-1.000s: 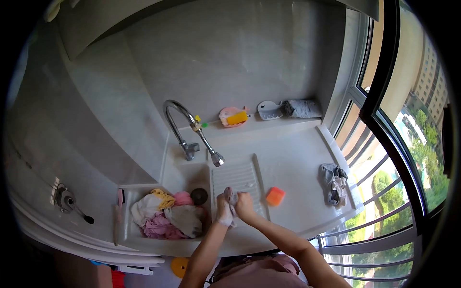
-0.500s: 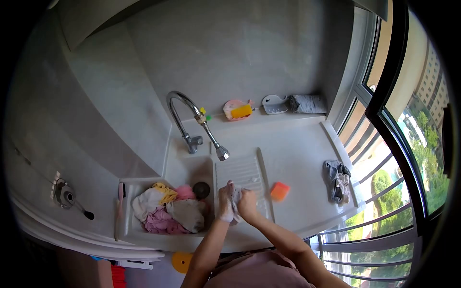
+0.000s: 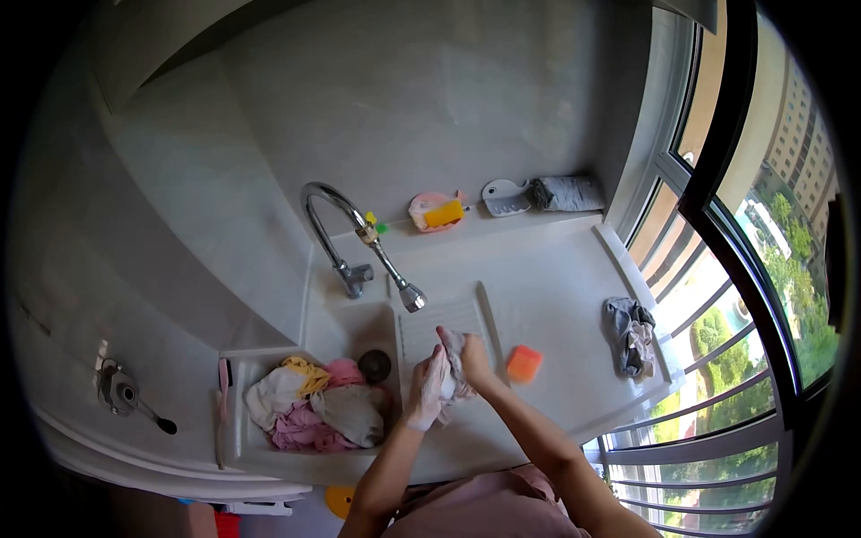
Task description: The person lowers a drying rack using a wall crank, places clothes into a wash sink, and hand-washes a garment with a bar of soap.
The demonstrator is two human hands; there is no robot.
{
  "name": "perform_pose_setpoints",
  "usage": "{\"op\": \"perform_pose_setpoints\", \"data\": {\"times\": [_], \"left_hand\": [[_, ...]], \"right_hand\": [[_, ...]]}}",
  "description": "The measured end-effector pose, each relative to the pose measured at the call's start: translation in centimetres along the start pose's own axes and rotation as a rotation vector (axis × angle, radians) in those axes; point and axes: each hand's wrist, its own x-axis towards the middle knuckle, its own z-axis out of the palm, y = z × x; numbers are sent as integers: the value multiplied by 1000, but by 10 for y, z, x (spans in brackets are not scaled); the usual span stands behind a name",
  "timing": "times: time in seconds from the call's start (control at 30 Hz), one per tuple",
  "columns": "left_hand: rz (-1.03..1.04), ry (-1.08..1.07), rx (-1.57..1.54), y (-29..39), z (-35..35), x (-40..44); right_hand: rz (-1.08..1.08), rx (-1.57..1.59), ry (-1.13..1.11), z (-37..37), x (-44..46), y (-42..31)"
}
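Over the ribbed washboard part [image 3: 484, 309] of the white sink counter, both hands grip a wet, soapy, pale grey-white cloth [image 3: 453, 363]. Its exact kind cannot be made out. My left hand [image 3: 423, 399] has white suds on it and is closed round the left side of the cloth. Wrapped over the other side is my right hand [image 3: 477, 360], with the thumb side up. An orange-pink bar of soap [image 3: 524, 363] lies to the right of my right hand.
Crumpled laundry [image 3: 305, 412] fills the basin at left, beside the dark drain [image 3: 375, 365]. A chrome faucet [image 3: 359, 233] arches above. Grey clothes [image 3: 630, 336] lie at right. Soap dishes [image 3: 436, 212] and folded grey cloth [image 3: 569, 193] line the back ledge; a brush [image 3: 223, 403] rests at left.
My hands have moved slightly right and apart, and more of the cloth now shows between and below them. The view has shifted a little; the other things stay put.
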Motion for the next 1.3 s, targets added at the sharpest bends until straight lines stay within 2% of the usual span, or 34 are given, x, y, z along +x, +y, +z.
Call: {"op": "perform_pose_setpoints", "data": {"times": [0.07,0.1,0.13,0.2,0.27,0.33,0.37,0.4,0.43,0.47,0.5,0.53,0.57,0.6,0.67,0.73,0.77,0.8,0.87,0.9,0.93,1.07,1.13,1.17,1.2,1.27,1.3], "left_hand": [[636,-13,350,3,-1,2],[558,-22,255,10,-5,6],[482,-28,160,17,-11,11],[337,-86,56,24,-25,16],[416,-38,173,22,-21,12],[496,-3,286,19,-7,14],[348,-4,70,15,-1,17],[196,0,-143,12,0,20],[93,-492,-192,-46,-70,86],[174,-669,-492,-88,-86,108],[102,-386,-468,-71,-54,82],[31,-102,-442,-42,-19,43],[125,-150,-78,-31,-13,28],[59,-150,-176,-10,8,12],[212,-140,-96,-35,-16,37],[19,-941,-735,-68,-67,85],[-20,-956,-778,-65,-66,88],[-19,-953,-779,-54,-50,76],[128,-11,-106,-29,-7,31],[403,-61,243,-43,-22,46],[406,-64,242,-58,-34,59],[-25,-7,-235,3,2,25],[-250,36,-471,16,8,11],[-32,-74,-460,-28,-11,41],[-28,-73,-462,-20,-10,37],[-16,-412,-395,-1,-14,30],[162,-278,-122,10,-22,28]], "right_hand": [[325,373,-452,-24,14,-6],[332,522,-516,-42,11,-13],[330,517,-515,-44,10,1],[201,895,-522,-45,9,16],[288,988,-450,-46,8,15],[377,916,-269,-47,7,-5],[268,777,-249,-41,-1,-15],[-100,470,-49,-30,-12,-32],[-254,161,-52,-17,-29,-45],[-404,-151,-51,-9,-40,-52],[-405,-148,-45,-5,-30,-45],[-291,-137,-19,-1,-13,-30],[-181,-128,3,-2,2,-22],[-96,-19,54,-9,9,-22],[-225,-110,54,9,-7,-11],[-358,-72,-17,15,-40,-18],[-387,-85,-21,14,-39,-15],[-415,-96,-26,13,-35,-11],[-202,-108,56,13,-3,0],[-90,-71,49,10,8,7],[-92,-73,52,13,1,9],[-327,-137,-97,11,-39,-19],[-192,-159,-109,7,-13,-10],[-146,-147,-79,2,1,-4],[-151,-146,-81,5,8,9],[-209,116,-286,5,22,31],[-308,259,-412,-14,21,23]]}}
